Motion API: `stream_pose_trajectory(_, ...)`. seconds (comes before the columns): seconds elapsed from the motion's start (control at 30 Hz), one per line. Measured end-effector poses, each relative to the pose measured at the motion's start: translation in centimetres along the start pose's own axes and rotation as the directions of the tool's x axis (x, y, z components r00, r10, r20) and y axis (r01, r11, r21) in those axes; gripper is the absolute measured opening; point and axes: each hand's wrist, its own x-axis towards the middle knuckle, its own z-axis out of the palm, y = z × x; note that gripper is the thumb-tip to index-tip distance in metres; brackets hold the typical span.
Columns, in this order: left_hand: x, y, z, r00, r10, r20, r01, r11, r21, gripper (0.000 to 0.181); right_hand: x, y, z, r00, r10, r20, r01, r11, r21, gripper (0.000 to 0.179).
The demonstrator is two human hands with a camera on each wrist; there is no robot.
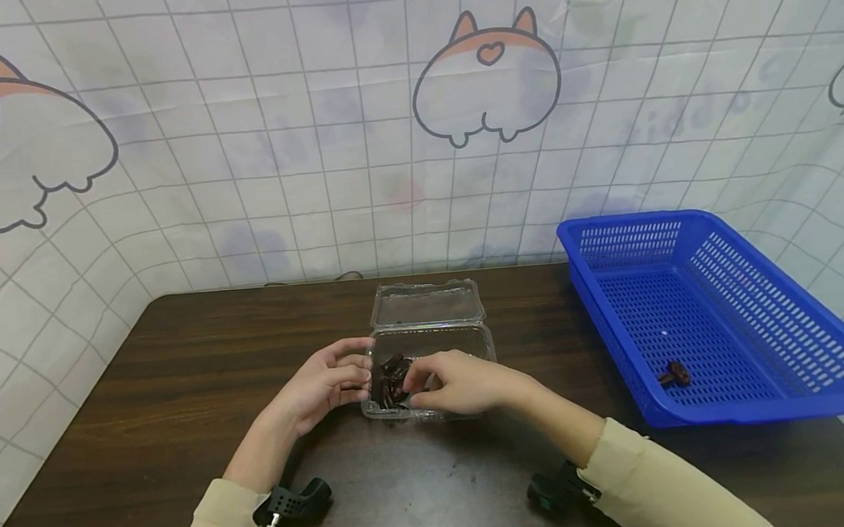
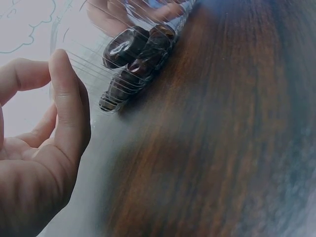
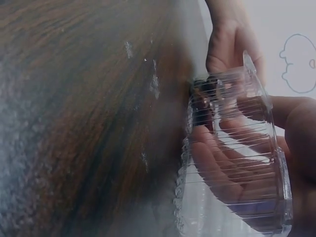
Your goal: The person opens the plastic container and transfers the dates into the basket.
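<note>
A clear plastic clamshell box (image 1: 427, 341) lies with its lid (image 1: 428, 304) folded back. Dark brown, glossy, date-like pieces (image 1: 392, 380) are heaped at its left end; they also show through the clear wall in the left wrist view (image 2: 126, 49). My left hand (image 1: 327, 384) rests its relaxed fingers against the box's left wall, the thumb (image 2: 64, 84) touching the plastic. Inside the box is my right hand (image 1: 456, 382), fingers bent down at the pieces. Through the ribbed wall its fingers (image 3: 217, 168) appear beside them; whether they pinch one is hidden.
A blue plastic basket (image 1: 611, 340) with perforated sides stands at the right of the dark wooden table (image 1: 201, 369). Inside it lie a few brown pieces (image 1: 675, 373). A white grid-patterned cloth (image 1: 252, 145) hangs behind the table.
</note>
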Motion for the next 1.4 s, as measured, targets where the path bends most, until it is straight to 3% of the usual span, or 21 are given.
stream_pose_trajectory(0.8,0.0,0.0,-0.1,1.000,-0.007,-0.004,0.007,1.000,0.006,0.059,1.2,0.2,0.4,0.999,0.017,0.045,-0.020,0.998,0.063,0.018)
stream_pose_trajectory(1.17,0.1,0.1,0.0,1.000,-0.012,-0.013,0.012,1.000,-0.008,0.058,1.3,0.2,0.5,0.999,0.048,0.022,-0.050,0.993,0.104,0.036)
stream_pose_trajectory(1.4,0.0,0.1,0.0,1.000,-0.007,-0.007,0.007,1.000,-0.009,0.058,1.5,0.2,0.5,0.998,0.059,0.005,-0.059,0.994,0.091,0.033)
